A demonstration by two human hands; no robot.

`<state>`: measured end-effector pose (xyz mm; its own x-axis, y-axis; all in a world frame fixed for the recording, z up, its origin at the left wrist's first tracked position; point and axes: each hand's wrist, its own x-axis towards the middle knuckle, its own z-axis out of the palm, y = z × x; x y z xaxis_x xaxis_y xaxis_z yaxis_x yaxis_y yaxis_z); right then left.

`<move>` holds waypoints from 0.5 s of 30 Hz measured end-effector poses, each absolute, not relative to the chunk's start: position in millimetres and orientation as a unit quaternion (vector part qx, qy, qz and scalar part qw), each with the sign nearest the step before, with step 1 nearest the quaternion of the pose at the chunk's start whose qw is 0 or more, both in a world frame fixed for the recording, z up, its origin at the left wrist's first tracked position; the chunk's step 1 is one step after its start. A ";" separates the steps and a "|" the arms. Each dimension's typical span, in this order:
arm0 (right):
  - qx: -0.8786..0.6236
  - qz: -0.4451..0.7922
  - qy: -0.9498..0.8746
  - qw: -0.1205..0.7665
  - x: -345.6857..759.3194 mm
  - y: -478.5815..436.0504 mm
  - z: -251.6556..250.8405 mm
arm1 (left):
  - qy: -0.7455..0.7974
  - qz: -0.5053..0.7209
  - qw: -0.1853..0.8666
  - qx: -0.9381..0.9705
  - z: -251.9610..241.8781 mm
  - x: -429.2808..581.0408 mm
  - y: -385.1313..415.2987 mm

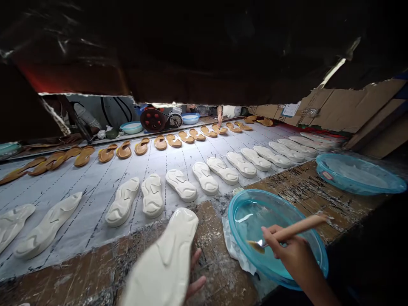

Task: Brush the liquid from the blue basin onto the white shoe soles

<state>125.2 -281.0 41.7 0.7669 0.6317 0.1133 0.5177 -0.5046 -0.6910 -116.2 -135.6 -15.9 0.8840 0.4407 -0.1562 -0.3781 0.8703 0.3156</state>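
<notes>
At the bottom middle, my left hand point(195, 278) holds a white shoe sole point(164, 261) from beneath; only some fingertips show past its right edge. My right hand point(291, 250) grips a brush point(296, 227) by its wooden handle. The brush's bristles hang over a blue basin point(234, 229) containing a clear, pale liquid. Beyond the held sole, a row of white soles point(181, 185) lies along the near side of a white sheet point(95, 197) marked with dashed dark lines.
Tan soles point(161, 143) line the sheet's far side, where a co-worker's hand point(219, 114) touches one. Another blue basin point(360, 172) stands at right on the cardboard-covered edge point(296, 182). A machine with a wheel point(153, 120) sits behind. A dark panel point(204, 51) hangs overhead.
</notes>
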 end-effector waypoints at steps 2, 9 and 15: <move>-0.868 0.098 -0.333 0.353 126.6 -272.8 34.5 | 0.103 0.188 0.967 0.136 -39.6 -111.5 -136.9; -0.850 0.130 -0.313 0.404 127.5 -277.1 44.6 | 0.175 0.080 0.973 0.126 -1.1 -94.6 -134.7; -0.783 0.150 -0.338 0.499 96.7 -279.4 62.8 | 0.196 0.077 0.970 0.126 44.0 -77.1 -135.6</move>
<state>96.7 -279.4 62.8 0.7261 0.6798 0.1034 0.3808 -0.2724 -0.8836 -77.1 -135.6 44.0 0.9115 0.1990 -0.3599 -0.1008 0.9565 0.2737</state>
